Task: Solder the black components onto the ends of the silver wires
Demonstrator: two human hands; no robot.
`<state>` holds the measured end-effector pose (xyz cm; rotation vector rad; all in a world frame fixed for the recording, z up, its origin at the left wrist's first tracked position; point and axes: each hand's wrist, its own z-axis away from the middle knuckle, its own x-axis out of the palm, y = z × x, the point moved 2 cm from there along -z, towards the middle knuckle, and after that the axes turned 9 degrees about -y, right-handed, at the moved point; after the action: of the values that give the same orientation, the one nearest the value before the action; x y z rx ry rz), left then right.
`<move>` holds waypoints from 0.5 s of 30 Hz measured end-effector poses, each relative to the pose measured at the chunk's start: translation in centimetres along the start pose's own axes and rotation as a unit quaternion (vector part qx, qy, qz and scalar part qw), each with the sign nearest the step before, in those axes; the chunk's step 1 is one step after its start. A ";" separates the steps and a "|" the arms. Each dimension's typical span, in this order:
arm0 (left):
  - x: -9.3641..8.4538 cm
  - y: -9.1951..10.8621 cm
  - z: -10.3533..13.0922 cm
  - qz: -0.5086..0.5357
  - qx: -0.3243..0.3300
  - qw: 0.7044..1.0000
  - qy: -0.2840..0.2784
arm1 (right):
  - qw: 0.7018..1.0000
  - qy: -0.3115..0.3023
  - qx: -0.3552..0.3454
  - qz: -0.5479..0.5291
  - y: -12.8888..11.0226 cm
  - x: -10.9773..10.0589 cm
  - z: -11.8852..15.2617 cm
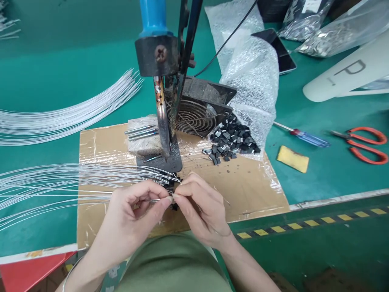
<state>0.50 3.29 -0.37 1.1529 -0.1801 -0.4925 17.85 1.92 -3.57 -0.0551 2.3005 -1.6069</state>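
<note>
My left hand pinches the end of a thin white wire, low over the front of the cardboard sheet. Its fingertips meet those of my right hand, which is closed in a pinch on something too small to make out. Just behind the fingertips, a bundle of white wires runs in from the left, with dark pieces at its ends. Above stands a soldering iron with a blue handle, its tip pointing down at a dark metal base.
Behind are a dark fan, a pile of small black parts and bubble wrap. To the right lie a yellow sponge, a screwdriver and red-handled scissors. More white wires lie back left.
</note>
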 end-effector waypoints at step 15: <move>0.2 0.8 0.0 -0.019 0.025 0.996 0.083 | 0.933 0.166 0.198 -0.249 0.7 0.7 0.7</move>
<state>0.88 3.45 0.29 1.2416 -0.0262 -0.4258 17.53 1.36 -4.64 -0.3132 2.2601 -2.4839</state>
